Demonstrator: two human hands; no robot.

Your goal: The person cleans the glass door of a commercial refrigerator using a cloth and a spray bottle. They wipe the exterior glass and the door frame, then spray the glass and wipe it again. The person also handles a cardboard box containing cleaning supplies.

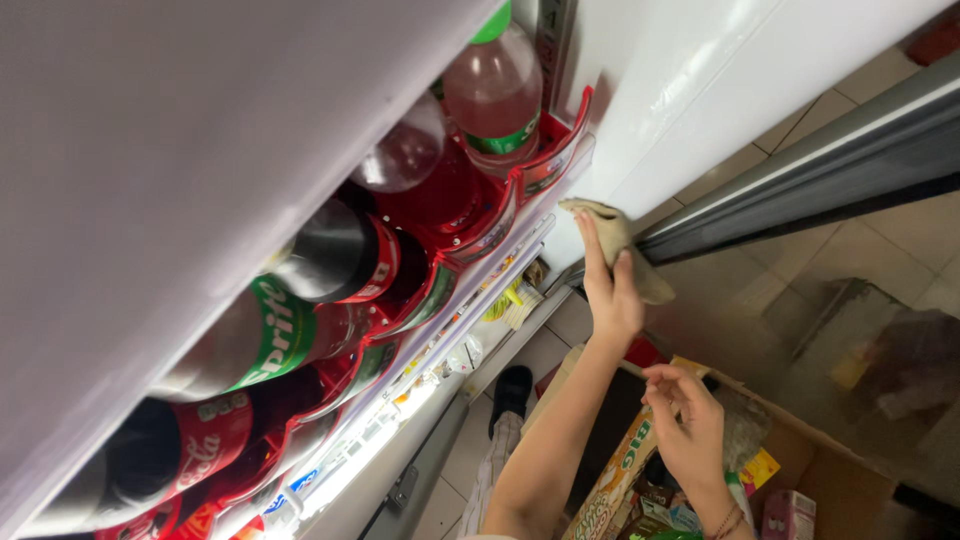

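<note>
Beside the cooler shelf, one left hand has its grip clamped on one beige cloth. One right hand, fingers apart and holding nothing, hovers above one cardboard box.

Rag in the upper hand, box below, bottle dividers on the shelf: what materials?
Rag: soft tan cloth, limp and creased under the left hand. Box: brown cardboard, matte, folded flaps. Dividers: red plastic by the look, glossy with light glints.

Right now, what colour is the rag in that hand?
The rag is beige or tan, pressed to the white wall by the left hand. The head view shows it.
</note>
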